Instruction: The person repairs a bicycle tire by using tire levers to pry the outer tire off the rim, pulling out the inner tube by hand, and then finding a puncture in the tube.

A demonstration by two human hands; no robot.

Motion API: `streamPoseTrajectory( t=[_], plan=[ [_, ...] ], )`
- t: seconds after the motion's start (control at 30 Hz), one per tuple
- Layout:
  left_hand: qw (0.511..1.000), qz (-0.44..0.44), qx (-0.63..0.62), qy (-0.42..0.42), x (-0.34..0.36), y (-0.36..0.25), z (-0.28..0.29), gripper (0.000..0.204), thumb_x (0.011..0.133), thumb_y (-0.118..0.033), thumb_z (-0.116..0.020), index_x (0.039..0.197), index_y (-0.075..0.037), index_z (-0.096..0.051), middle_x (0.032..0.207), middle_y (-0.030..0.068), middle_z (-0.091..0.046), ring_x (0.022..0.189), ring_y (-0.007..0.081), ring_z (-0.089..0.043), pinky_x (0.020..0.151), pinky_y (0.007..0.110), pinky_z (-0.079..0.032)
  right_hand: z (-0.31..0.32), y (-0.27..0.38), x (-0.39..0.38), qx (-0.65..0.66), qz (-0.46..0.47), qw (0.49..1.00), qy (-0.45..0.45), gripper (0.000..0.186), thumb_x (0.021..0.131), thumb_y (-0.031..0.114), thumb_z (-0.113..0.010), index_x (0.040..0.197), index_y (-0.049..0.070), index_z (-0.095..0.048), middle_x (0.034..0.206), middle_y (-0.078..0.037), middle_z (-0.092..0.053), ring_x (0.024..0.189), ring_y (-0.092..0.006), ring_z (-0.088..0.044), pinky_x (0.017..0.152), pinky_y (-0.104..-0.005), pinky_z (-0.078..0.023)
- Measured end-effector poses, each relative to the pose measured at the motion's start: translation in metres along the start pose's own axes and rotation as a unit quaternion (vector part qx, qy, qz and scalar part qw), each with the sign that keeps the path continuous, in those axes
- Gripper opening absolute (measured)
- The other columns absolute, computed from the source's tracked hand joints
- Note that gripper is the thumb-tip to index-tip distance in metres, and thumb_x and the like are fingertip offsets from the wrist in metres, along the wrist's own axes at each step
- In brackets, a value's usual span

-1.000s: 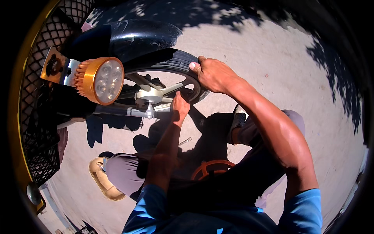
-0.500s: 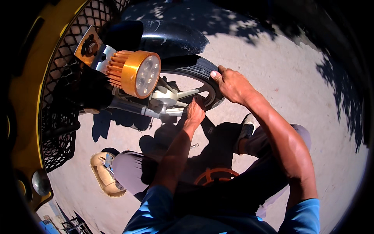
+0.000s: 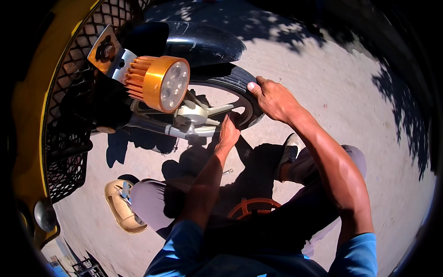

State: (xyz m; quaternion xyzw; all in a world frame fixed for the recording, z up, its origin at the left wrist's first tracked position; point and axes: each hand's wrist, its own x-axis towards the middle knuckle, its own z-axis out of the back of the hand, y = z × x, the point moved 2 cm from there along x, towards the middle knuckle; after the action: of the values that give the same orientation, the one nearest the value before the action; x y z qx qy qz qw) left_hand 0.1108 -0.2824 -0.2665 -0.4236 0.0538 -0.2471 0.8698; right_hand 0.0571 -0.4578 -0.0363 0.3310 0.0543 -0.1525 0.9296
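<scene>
My right hand (image 3: 276, 100) is closed on the black tire (image 3: 233, 76) of a vehicle's wheel, thumb on the tread. My left hand (image 3: 229, 130) is at the inner side of that wheel, fingers curled into shadow by the rim; what they grip is hidden. Left of it are the pale hub (image 3: 193, 112) and a silver fork tube (image 3: 152, 127). A black mudguard (image 3: 203, 41) arches over the tire. An orange-gold lamp (image 3: 157, 83) on a metal bracket (image 3: 113, 55) sticks out above the hub, hiding part of the wheel.
A yellow body panel (image 3: 34, 120) with black mesh (image 3: 64, 175) stands at the left. A tan tray (image 3: 117, 212) with tools sits by my left knee. A small wrench (image 3: 227, 171) lies on the concrete (image 3: 332, 74); an orange ring-shaped object (image 3: 247, 203) shows between my legs.
Since a second ago the vehicle and both hands have shifted right in the picture. My left hand's fingertips are deeper in shadow at the rim. My right hand still grips the tire.
</scene>
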Motion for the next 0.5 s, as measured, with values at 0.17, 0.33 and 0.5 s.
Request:
streamPoseTrajectory(
  t=[0.17, 0.33, 0.5],
  plan=[
    [0.996, 0.024, 0.067, 0.052, 0.0, -0.012, -0.005, 0.027, 0.086, -0.009, -0.051, 0.11, -0.001, -0.059, 0.11, 0.0253, -0.059, 0.105, 0.0447, -0.057, 0.09, 0.051, -0.047, -0.003, -0.007, 0.0, -0.012, 0.018, 0.999, -0.025, 0.055, 0.103, 0.044, -0.033, 0.112, -0.005, -0.056, 0.099, -0.03, -0.064, 0.1, -0.0435, -0.06, 0.089, -0.05, -0.046],
    [0.975, 0.104, 0.186, 0.061, 0.001, -0.016, -0.012, 0.026, 0.089, -0.011, -0.051, 0.111, -0.001, -0.057, 0.115, 0.023, -0.059, 0.109, 0.044, -0.057, 0.095, 0.051, -0.046, -0.001, -0.007, -0.001, -0.003, 0.009, 1.0, -0.015, 0.055, 0.103, 0.046, -0.033, 0.118, -0.003, -0.055, 0.108, -0.029, -0.062, 0.106, -0.0449, -0.058, 0.091, -0.0493, -0.046],
    [0.968, 0.141, 0.193, 0.075, 0.003, -0.001, -0.011, 0.019, 0.092, -0.016, -0.05, 0.102, -0.002, -0.058, 0.105, 0.0195, -0.064, 0.102, 0.0437, -0.061, 0.088, 0.051, -0.049, -0.004, -0.008, 0.0, -0.001, 0.016, 0.999, -0.027, 0.057, 0.102, 0.047, -0.034, 0.118, -0.004, -0.055, 0.106, -0.03, -0.063, 0.105, -0.0441, -0.059, 0.092, -0.0486, -0.046]
  ],
)
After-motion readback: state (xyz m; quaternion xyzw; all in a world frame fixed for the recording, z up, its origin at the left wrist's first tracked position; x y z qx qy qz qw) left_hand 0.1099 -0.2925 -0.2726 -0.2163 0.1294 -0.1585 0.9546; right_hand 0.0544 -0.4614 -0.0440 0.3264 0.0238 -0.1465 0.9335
